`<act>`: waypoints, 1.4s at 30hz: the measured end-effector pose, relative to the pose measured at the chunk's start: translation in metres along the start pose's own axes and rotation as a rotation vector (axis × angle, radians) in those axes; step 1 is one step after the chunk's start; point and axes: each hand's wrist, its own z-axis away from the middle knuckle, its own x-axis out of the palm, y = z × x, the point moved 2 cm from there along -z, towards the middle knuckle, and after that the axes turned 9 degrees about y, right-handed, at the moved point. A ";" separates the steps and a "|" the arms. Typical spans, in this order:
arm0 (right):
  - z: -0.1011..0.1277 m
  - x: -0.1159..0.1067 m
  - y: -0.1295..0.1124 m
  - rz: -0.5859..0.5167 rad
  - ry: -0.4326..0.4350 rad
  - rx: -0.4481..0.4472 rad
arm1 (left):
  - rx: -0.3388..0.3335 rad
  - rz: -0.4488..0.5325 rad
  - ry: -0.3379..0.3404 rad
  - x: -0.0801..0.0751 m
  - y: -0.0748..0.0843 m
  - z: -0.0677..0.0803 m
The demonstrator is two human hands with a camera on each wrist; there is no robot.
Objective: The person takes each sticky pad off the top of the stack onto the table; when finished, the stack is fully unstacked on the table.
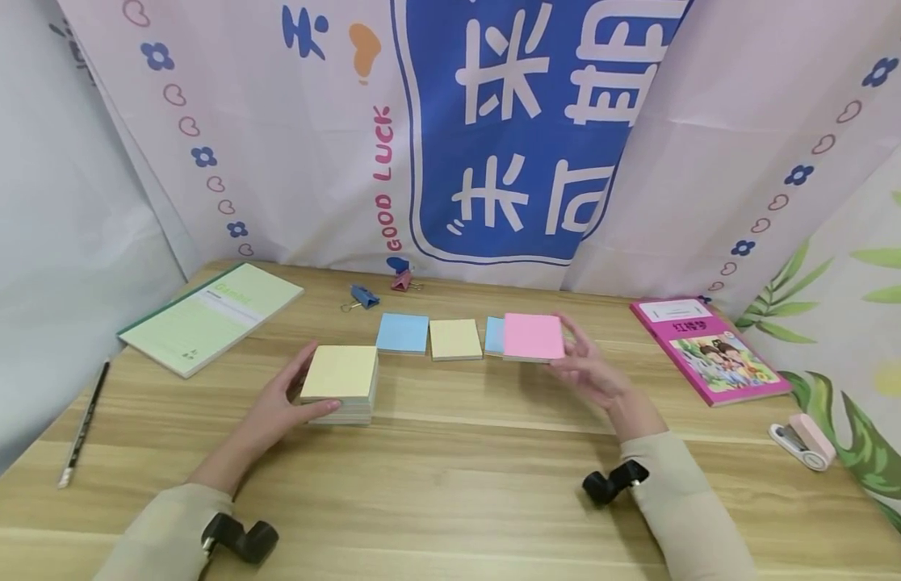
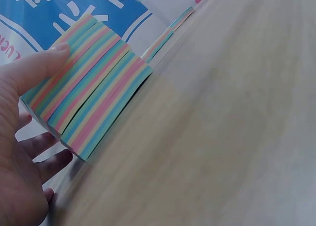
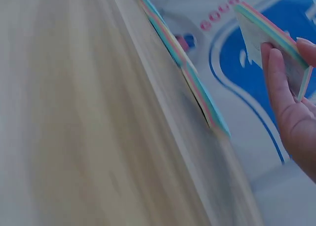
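The right hand (image 1: 592, 373) holds a thin pink-topped pad (image 1: 534, 336) of sticky notes, pinched by its edge between thumb and fingers. The pad is up off the table (image 1: 465, 468), over the right end of a row of pads. The left hand (image 1: 279, 407) holds the thick stack (image 1: 341, 383) of sticky notes, with the thumb along the near side and the fingers on the left side. The stack sits on the table, near the front of the row.

From the head view the stack looks plain yellow on top. The left wrist view shows its side (image 2: 91, 100), which has many stripes of pink, yellow, green and blue, with steps between the blocks. The right wrist view shows the held pad's striped edge (image 3: 269, 30) and the low pads (image 3: 190, 72) lying flat on the table.

Three pads lie in the row: one blue pad (image 1: 403, 332), one yellow pad (image 1: 455, 339), and one more blue pad (image 1: 494, 336) partly hidden under the pink one.

Two clips lie at the back, one blue clip (image 1: 363, 297) and one pink clip (image 1: 403, 280). There is one green notebook (image 1: 212, 316) on the left, one pencil (image 1: 83, 424) beside it, one pink book (image 1: 708, 349) on the right, and one pink stapler (image 1: 805, 440) near the right edge.
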 end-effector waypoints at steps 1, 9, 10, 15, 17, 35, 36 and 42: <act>0.001 -0.009 -0.004 -0.003 0.020 0.002 | -0.002 -0.003 0.001 0.000 0.000 0.000; 0.004 -0.065 -0.018 -0.025 0.187 0.066 | -0.002 -0.010 0.005 0.000 0.001 0.000; 0.004 -0.069 -0.018 -0.024 0.200 0.076 | 0.001 -0.009 0.007 0.000 0.001 0.000; -0.002 -0.082 -0.016 -0.009 0.217 0.111 | -0.010 -0.014 0.007 0.000 0.001 0.000; -0.005 -0.084 -0.014 -0.002 0.206 0.128 | -0.015 -0.018 0.004 0.000 0.000 0.000; -0.020 -0.075 -0.008 0.183 0.208 0.162 | -0.009 -0.033 0.011 0.000 0.002 0.002; -0.020 -0.076 -0.009 0.205 0.223 0.162 | -0.011 -0.035 0.011 0.000 0.002 0.002; -0.013 -0.073 -0.017 0.386 0.289 0.170 | -0.013 -0.045 0.013 0.000 0.001 0.001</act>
